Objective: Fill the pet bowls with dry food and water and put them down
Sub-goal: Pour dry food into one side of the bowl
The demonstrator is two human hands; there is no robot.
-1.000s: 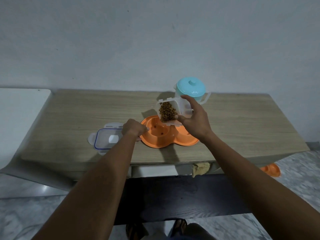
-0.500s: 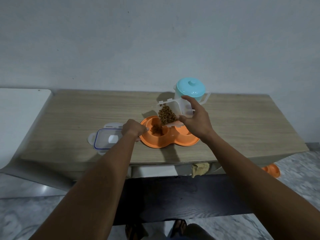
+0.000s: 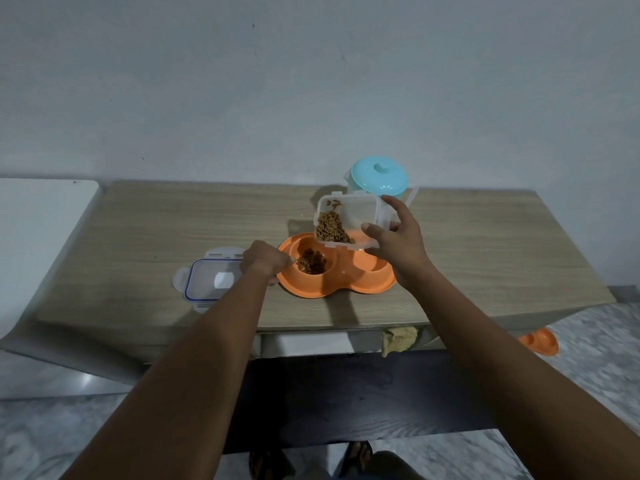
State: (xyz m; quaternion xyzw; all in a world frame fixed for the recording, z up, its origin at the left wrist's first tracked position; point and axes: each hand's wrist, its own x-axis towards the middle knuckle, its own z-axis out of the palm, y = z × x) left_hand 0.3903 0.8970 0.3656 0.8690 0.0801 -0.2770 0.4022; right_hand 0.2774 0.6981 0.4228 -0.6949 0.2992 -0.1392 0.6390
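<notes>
Sitting near the front edge of the wooden bench (image 3: 138, 230), the orange double pet bowl (image 3: 332, 277) has dry food (image 3: 311, 265) in its left well, the right well bare. Just above it the right hand (image 3: 398, 240) grips a tilted clear food container (image 3: 348, 220), kibble piled at its lower edge. The left hand (image 3: 265, 259), fingers curled closed, touches the bowl's left rim beside a container lid (image 3: 207, 280). A turquoise-lidded jug (image 3: 379, 176) stands behind

Orange double pet bowl (image 3: 313, 289); brown kibble (image 3: 310, 265); clear container (image 3: 349, 221); clear lid (image 3: 207, 284) with blue seal; turquoise jug lid (image 3: 378, 176); pale wood-grain tabletop (image 3: 173, 230); possibly marbled grey floor (image 3: 588, 341).
</notes>
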